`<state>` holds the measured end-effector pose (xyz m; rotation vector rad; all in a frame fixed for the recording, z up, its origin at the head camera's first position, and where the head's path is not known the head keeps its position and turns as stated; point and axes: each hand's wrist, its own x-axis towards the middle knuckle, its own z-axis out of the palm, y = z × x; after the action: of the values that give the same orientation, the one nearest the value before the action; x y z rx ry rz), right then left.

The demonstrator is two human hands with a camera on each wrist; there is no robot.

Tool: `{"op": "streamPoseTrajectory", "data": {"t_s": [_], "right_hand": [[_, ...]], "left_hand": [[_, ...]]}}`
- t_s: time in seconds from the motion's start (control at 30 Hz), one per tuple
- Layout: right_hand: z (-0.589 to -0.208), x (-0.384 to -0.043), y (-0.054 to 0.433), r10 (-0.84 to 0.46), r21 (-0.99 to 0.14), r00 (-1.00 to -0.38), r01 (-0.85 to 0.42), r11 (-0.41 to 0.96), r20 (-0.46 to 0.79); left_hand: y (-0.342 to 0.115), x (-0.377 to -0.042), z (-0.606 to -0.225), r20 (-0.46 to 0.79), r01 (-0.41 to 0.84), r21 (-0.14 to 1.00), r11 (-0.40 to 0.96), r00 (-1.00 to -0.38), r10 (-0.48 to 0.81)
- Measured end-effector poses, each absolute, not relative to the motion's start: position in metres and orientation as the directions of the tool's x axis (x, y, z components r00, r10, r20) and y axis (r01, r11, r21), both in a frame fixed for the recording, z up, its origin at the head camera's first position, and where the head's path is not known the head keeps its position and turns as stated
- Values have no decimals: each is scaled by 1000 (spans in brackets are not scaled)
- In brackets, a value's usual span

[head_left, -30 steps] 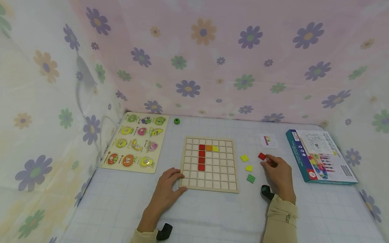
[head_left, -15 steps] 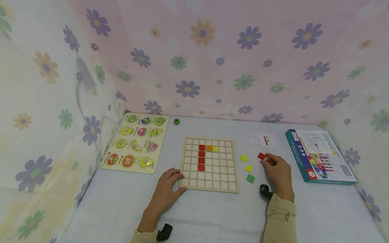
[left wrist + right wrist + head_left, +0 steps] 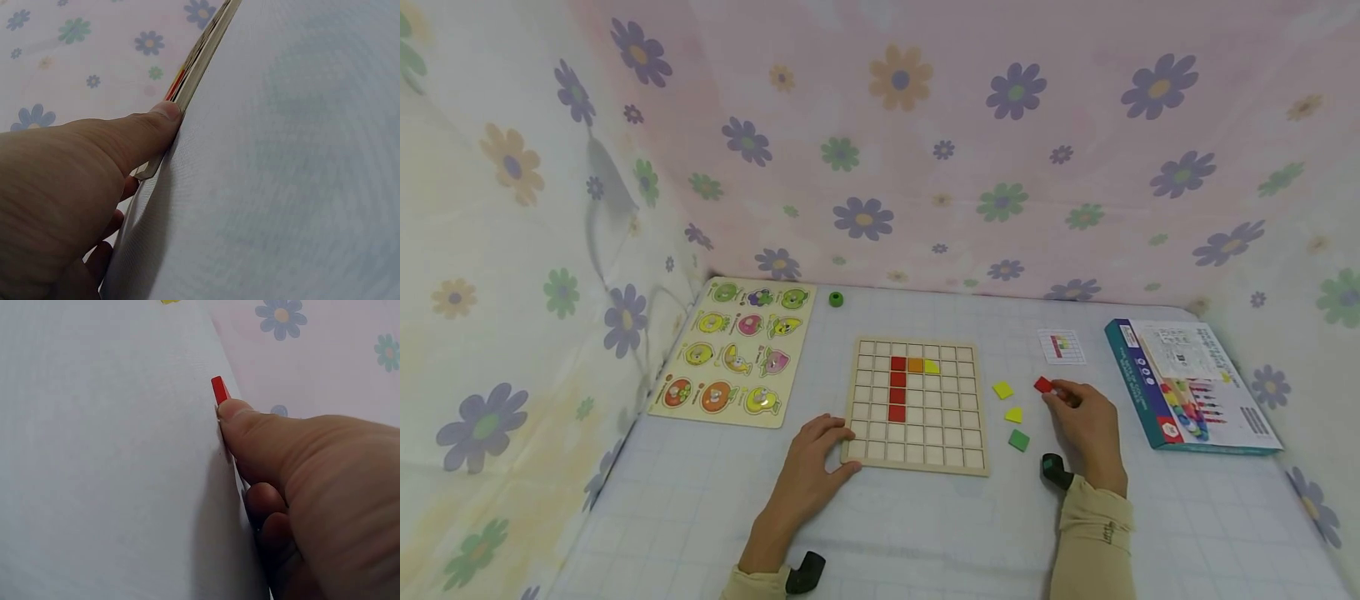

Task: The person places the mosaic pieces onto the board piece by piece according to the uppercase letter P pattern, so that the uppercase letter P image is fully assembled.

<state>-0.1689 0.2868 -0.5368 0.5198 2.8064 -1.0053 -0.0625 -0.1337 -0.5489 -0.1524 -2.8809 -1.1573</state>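
Note:
My right hand [image 3: 1085,429] pinches a red square tile [image 3: 1042,384] by its edge between thumb and fingers, low over the tabletop. In the right wrist view the red tile [image 3: 219,390] sticks out past the thumb tip. My left hand [image 3: 812,467] grips the near left corner of the wooden grid board [image 3: 917,464], thumb against the front edge and fingers at the left side. On the board lie a column of several red tiles [image 3: 897,396], an orange tile [image 3: 915,365] and a yellow piece [image 3: 932,367]. Most fingers of the left hand are hidden in its wrist view.
Between board and right hand lie a yellow square [image 3: 1003,390], a yellow rounded piece [image 3: 1014,415] and a green square [image 3: 1018,441]. A pattern card [image 3: 1062,347] and a box [image 3: 1195,387] sit at right. A fruit puzzle board [image 3: 733,354] and green ring [image 3: 837,299] sit at left.
The red tile in my right hand has shifted very slightly left and turned a little. My left hand and the grid board have stayed still.

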Motion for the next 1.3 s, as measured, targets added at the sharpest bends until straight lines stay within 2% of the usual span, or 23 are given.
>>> {"op": "streamPoseTrajectory", "data": {"t_s": [0.47, 0.93, 1.07, 1.3], "right_hand": [[-539, -169, 288, 205, -578, -959, 283, 765, -197], [-535, -166, 286, 228, -614, -947, 321, 721, -227], [-530, -164, 278, 214, -629, -962, 274, 727, -172], [-521, -165, 255, 120, -639, -993, 99, 763, -10]], "left_hand": [[-133, -63, -551, 69, 101, 686, 721, -995, 74], [-135, -62, -550, 63, 99, 691, 716, -995, 77], [-135, -62, -550, 61, 98, 693, 714, -995, 78], [-135, -63, -551, 73, 112, 691, 714, -994, 86]]}}
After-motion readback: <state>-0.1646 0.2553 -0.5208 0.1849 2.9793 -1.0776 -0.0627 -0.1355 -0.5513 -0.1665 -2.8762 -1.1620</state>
